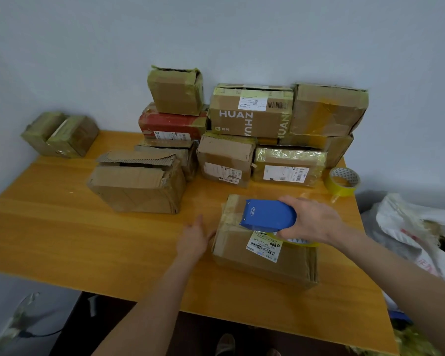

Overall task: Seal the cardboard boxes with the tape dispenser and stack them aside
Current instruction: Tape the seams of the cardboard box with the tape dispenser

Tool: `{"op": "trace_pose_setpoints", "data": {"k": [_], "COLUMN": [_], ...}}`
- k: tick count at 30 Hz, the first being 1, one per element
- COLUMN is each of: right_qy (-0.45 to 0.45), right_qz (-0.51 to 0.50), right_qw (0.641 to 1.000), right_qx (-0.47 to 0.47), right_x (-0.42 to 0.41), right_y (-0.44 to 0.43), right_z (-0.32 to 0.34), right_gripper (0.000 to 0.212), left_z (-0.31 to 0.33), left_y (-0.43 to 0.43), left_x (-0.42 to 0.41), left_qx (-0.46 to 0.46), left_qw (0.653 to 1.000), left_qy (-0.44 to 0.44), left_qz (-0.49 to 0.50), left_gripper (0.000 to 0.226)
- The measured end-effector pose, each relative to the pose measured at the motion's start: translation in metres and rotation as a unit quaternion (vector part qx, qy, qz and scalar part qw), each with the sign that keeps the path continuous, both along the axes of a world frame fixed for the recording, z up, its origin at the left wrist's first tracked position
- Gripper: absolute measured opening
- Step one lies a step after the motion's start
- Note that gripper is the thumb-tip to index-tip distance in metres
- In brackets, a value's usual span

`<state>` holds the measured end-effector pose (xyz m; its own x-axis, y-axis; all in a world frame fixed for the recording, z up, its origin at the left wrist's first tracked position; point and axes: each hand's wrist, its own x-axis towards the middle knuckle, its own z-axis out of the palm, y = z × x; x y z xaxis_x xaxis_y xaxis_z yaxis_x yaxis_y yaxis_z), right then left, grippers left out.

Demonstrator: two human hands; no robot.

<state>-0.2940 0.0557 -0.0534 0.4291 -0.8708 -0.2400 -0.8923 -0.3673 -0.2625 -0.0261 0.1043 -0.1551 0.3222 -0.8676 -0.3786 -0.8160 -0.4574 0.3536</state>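
A plain pale wall (216,29) backs an orange wooden table (62,227) over dark floor (108,327).

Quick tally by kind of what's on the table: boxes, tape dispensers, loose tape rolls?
Cardboard boxes: 12 (far-left pair counted as 2; the stack partly hides some)
Blue tape dispenser: 1
Loose yellow tape roll: 1
Total: 14

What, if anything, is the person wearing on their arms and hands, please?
Nothing that shows. The left hand and right hand are bare, with no gloves or watch visible, and the left forearm and right forearm are uncovered to the picture's edge, so no sleeves appear.
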Motion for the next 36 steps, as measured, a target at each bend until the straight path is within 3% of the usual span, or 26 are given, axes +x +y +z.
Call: {"op": "trace_pose_setpoints", "data": {"k": [2, 4, 5, 8, 10, 13, 18, 23, 27, 33, 36], "right_qy": [-0.003, -0.002, -0.001, -0.003, -0.001, 0.002, 0.035, 0.029, 0.019, 0.001, -0.035], "right_qz": [0.004, 0.005, 0.005, 0.004, 0.005, 0.017, 0.029, 0.03, -0.006, -0.026, -0.039], "right_qw": [1.0, 1.0, 1.0, 1.0, 1.0, 0.999, 0.999, 0.999, 0.998, 0.999, 0.998], "right_qx": [0.002, 0.005, 0.005, 0.011, 0.027, 0.027, -0.023, -0.002, 0.053, 0.038, 0.039], "right_x": [0.002, 0.004, 0.004, 0.004, 0.002, 0.005, 0.013, 0.002, -0.025, -0.016, 0.0], "right_y": [-0.003, -0.005, -0.006, -0.006, -0.007, -0.006, -0.002, -0.001, -0.002, 0.004, 0.007], "right_z": [0.001, 0.002, 0.003, 0.006, 0.007, 0.006, 0.006, 0.01, 0.015, 0.014, 0.012], "right_gripper": [0.072, 0.074, 0.076, 0.082, 0.083, 0.079, 0.077, 0.073, 0.063, 0.063, 0.07], "left_z": [0.011, 0.019, 0.022, 0.018, 0.012, 0.011, 0.009, 0.008, 0.007, 0.009, 0.018], "left_y": [0.002, 0.003, 0.004, 0.015, 0.02, 0.021, 0.02, 0.02, 0.018, 0.017, 0.011], "left_x": [0.0, -0.01, -0.018, -0.041, -0.043, -0.041, -0.042, -0.04, -0.038, -0.029, -0.01], "left_qx": [-0.122, -0.231, -0.24, -0.128, -0.067, -0.05, -0.045, -0.061, -0.049, -0.038, -0.032], "left_qw": [0.992, 0.966, 0.955, 0.935, 0.925, 0.917, 0.912, 0.906, 0.904, 0.903, 0.907], "left_qy": [-0.01, -0.004, -0.002, -0.052, -0.094, -0.114, -0.127, -0.144, -0.146, -0.148, -0.173], "left_qz": [-0.02, -0.113, -0.174, -0.325, -0.362, -0.379, -0.388, -0.394, -0.4, -0.402, -0.384], "left_gripper": [0.051, 0.046, 0.049, 0.07, 0.092, 0.113, 0.114, 0.121, 0.119, 0.122, 0.106]}}
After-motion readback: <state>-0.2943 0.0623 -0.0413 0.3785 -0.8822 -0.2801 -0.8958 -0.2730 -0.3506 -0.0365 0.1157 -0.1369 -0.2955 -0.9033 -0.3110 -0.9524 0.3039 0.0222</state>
